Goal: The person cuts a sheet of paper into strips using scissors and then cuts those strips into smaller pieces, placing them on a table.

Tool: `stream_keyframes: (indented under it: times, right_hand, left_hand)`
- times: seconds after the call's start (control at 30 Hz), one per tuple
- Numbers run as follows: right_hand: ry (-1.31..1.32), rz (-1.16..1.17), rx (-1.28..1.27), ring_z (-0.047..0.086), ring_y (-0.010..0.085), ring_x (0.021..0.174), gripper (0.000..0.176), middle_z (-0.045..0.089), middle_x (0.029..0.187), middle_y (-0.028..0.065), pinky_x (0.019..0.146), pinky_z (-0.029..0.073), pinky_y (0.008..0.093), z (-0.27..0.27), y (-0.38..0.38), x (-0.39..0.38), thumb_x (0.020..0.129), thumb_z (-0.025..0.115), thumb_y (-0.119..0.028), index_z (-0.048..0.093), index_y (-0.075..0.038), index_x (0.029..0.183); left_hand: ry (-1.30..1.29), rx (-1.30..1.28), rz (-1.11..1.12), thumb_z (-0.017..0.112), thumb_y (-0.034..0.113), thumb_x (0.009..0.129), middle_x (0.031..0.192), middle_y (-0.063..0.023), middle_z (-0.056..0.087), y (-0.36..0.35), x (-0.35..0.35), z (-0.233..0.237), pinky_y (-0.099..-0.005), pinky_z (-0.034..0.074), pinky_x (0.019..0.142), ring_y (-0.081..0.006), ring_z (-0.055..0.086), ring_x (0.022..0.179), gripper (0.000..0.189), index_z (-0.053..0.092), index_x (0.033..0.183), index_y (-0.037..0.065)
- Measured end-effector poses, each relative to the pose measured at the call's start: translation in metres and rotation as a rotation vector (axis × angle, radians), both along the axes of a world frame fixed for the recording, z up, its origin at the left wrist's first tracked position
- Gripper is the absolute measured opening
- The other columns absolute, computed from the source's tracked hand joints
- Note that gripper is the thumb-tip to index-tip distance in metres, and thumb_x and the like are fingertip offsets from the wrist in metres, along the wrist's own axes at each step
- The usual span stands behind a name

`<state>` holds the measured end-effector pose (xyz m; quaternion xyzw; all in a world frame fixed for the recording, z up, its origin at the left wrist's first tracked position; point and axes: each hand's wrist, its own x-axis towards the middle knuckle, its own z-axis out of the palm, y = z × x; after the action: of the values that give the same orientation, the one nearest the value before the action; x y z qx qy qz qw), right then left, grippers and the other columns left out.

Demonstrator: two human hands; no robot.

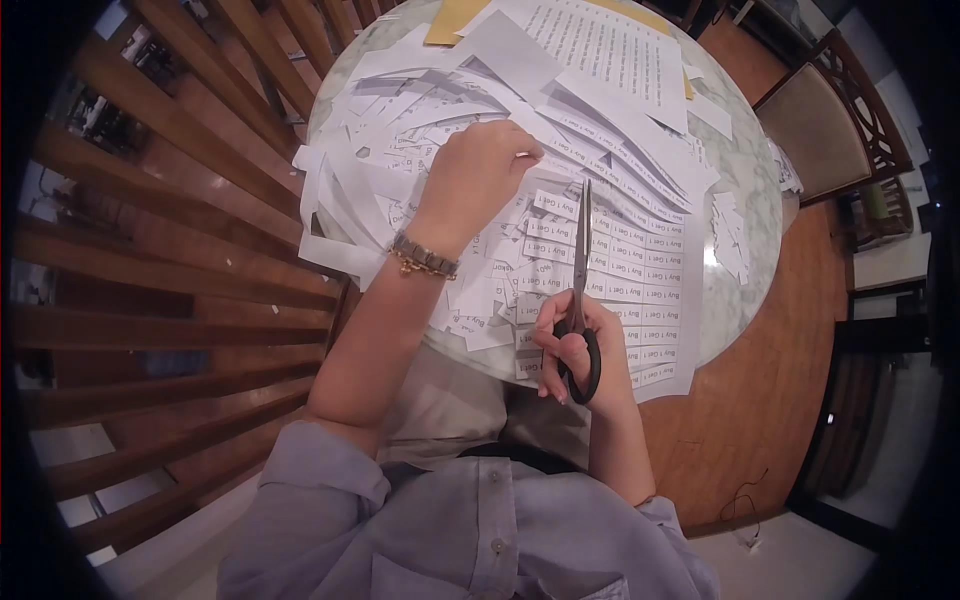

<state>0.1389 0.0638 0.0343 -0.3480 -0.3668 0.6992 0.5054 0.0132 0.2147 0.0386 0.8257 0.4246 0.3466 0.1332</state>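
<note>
My right hand is closed around the black handles of a pair of scissors, whose blades point away from me over the printed paper. The blades look nearly closed. Beneath them lies a sheet marked into rows of small labels reading "Buy 1 Get 1", with some cuts along its left side. My left hand, with a bracelet and a watch-like band at the wrist, pinches what looks like a paper strip near the blade tips. Its exact grip is partly hidden by the fingers.
Loose cut slips pile up on the left of the round marble table. Printed sheets and a yellow envelope lie at the far side. More slips sit right. A chair stands beyond; wooden slats line the left.
</note>
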Motion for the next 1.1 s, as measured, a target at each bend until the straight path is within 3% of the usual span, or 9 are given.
stream_keyframes:
  times: [0.17,0.23,0.4,0.5,0.63,0.97,1.03,1.1]
  right_hand:
    - [-0.011,0.019,-0.043,0.042,0.0080,0.035,0.025,0.044,0.060,0.0028,0.036,0.040,0.0218,-0.001,0.001,-0.003,0.076,0.058,-0.017,0.043,0.002,0.081]
    - [-0.015,0.022,-0.048,0.042,0.0082,0.035,0.027,0.044,0.060,0.0029,0.036,0.040,0.0217,-0.003,0.001,-0.004,0.076,0.059,-0.020,0.043,0.002,0.081]
    - [0.096,0.096,0.056,0.044,0.0079,0.038,0.054,0.041,0.060,0.0010,0.040,0.041,0.0207,-0.011,-0.002,-0.008,0.071,0.056,-0.049,0.042,0.002,0.083]
    - [0.016,0.096,0.037,0.044,0.0075,0.039,0.063,0.040,0.060,0.0003,0.040,0.041,0.0202,-0.006,-0.002,-0.006,0.068,0.052,-0.058,0.041,0.003,0.084]
    - [-0.033,0.092,-0.006,0.044,0.0071,0.039,0.067,0.040,0.060,0.0004,0.040,0.040,0.0194,-0.004,-0.001,-0.001,0.065,0.052,-0.061,0.042,0.003,0.084]
    - [-0.014,0.112,0.020,0.042,0.0075,0.038,0.057,0.040,0.060,0.0008,0.037,0.036,0.0187,-0.007,0.010,-0.009,0.071,0.055,-0.050,0.041,0.003,0.085]
    - [0.000,0.104,0.020,0.042,0.0077,0.038,0.055,0.041,0.061,0.0015,0.036,0.036,0.0192,-0.006,0.013,-0.010,0.071,0.056,-0.048,0.041,0.003,0.085]
    - [-0.006,0.100,0.026,0.043,0.0081,0.038,0.052,0.041,0.063,0.0022,0.036,0.036,0.0195,-0.007,0.016,-0.010,0.073,0.056,-0.045,0.041,0.003,0.085]
  left_hand:
    - [-0.180,-0.195,0.023,0.058,0.006,0.071,0.076,-0.0088,0.062,-0.020,-0.003,0.007,-0.0210,0.044,0.056,-0.0118,0.057,0.061,0.013,0.063,0.083,0.004]
    - [-0.339,-0.438,0.057,0.060,0.004,0.070,0.076,-0.0057,0.061,-0.028,-0.005,0.008,-0.0202,0.044,0.058,-0.0082,0.055,0.065,0.015,0.063,0.085,0.004]
    - [-0.436,-0.350,-0.043,0.061,0.001,0.068,0.079,-0.0031,0.055,-0.037,-0.008,0.001,-0.0195,0.045,0.060,-0.0078,0.054,0.073,0.017,0.063,0.085,0.002]
    - [-0.505,-0.365,-0.059,0.063,-0.001,0.067,0.083,-0.0034,0.053,-0.038,-0.007,-0.005,-0.0187,0.046,0.062,-0.0084,0.054,0.074,0.020,0.062,0.087,0.001]
    - [-0.735,-0.459,-0.093,0.063,-0.003,0.066,0.087,-0.0035,0.053,-0.038,-0.006,-0.009,-0.0177,0.047,0.065,-0.0090,0.053,0.075,0.024,0.061,0.089,0.001]
    - [-0.706,-0.504,-0.061,0.062,0.003,0.070,0.088,-0.0065,0.055,-0.042,-0.007,-0.012,-0.0199,0.047,0.066,-0.0096,0.052,0.078,0.021,0.060,0.091,-0.001]
    - [-0.924,-0.598,-0.130,0.060,0.004,0.072,0.086,-0.0070,0.056,-0.042,-0.006,-0.012,-0.0194,0.047,0.065,-0.0094,0.053,0.077,0.019,0.060,0.090,-0.002]
    - [-0.899,-0.581,-0.145,0.059,0.004,0.073,0.085,-0.0071,0.056,-0.041,-0.006,-0.015,-0.0193,0.047,0.065,-0.0093,0.053,0.076,0.018,0.059,0.090,-0.003]
